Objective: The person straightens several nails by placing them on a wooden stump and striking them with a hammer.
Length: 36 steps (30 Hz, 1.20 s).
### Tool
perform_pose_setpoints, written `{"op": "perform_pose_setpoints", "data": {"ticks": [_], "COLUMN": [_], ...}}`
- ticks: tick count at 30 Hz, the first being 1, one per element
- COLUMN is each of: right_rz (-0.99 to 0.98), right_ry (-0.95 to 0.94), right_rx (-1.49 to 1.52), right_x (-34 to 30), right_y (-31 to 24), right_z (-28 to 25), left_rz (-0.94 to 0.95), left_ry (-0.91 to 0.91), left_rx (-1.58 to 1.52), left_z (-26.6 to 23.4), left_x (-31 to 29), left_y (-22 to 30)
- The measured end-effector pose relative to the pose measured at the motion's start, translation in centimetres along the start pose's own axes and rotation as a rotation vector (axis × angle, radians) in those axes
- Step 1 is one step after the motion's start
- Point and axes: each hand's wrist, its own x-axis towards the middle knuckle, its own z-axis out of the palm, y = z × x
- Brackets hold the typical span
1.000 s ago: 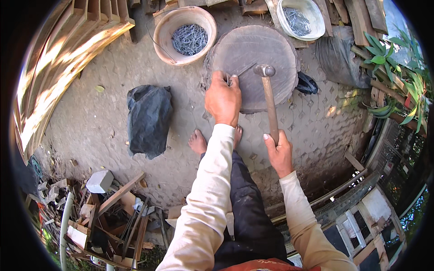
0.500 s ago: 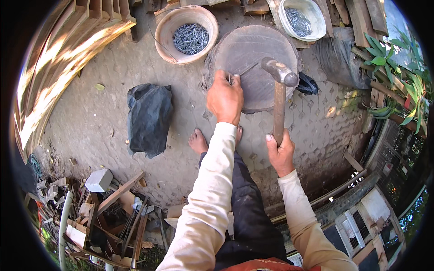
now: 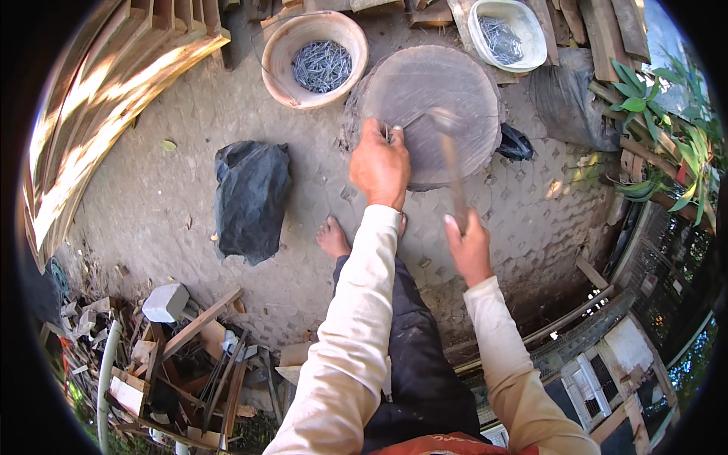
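Over the near left part of a round wooden stump, my left hand is closed. Its thumb and fingers pinch a nail, whose free end slants up and right over the wood. The part inside my fingers is hidden. My right hand is wrapped round the lower handle of a hammer. Motion smears the hammer; its head is close to the nail's far end, and I cannot tell whether they touch.
Beyond the stump stand a clay bowl and a white tub, both holding many nails. A dark plastic bag lies on the left ground. Planks are stacked far left, scrap wood near left, leafy plants at right.
The hammer has swung down and left, from raised over the stump to near the nail's end. My right hand tilted slightly with it. My left hand keeps its pinch on the nail.
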Motion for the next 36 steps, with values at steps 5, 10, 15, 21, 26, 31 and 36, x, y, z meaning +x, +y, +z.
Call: {"op": "perform_pose_setpoints", "data": {"ticks": [5,10,15,21,26,31,36], "right_rz": [0.014,0.051,0.004,0.009,0.023,-0.004,0.014], "right_ry": [0.035,-0.065,-0.008,-0.043,-0.105,-0.002,-0.074], "right_rx": [0.106,-0.115,0.013,-0.034,-0.210,-0.009,-0.049], "right_x": [0.1,0.5,-0.1,0.7,0.9,-0.6,0.7], "right_y": [-1.7,0.7,-1.4,-1.5,-0.9,-1.0,-1.7], "right_z": [-0.8,-0.1,-0.7,-1.1,-1.5,-1.6,-2.3], "left_rz": [-0.005,-0.012,-0.018,-0.041,-0.001,-0.020,-0.014], "left_ry": [-0.010,-0.029,-0.019,-0.046,-0.006,-0.019,-0.037], "left_rx": [-0.019,-0.006,-0.018,0.053,-0.020,-0.033,-0.017], "left_z": [-0.1,0.1,0.0,0.3,0.1,0.2,0.0], "left_x": [0.4,0.0,0.2,-0.4,0.0,0.0,-0.3], "left_y": [-0.6,-0.2,-0.5,-0.5,-0.7,-1.0,-0.9]}}
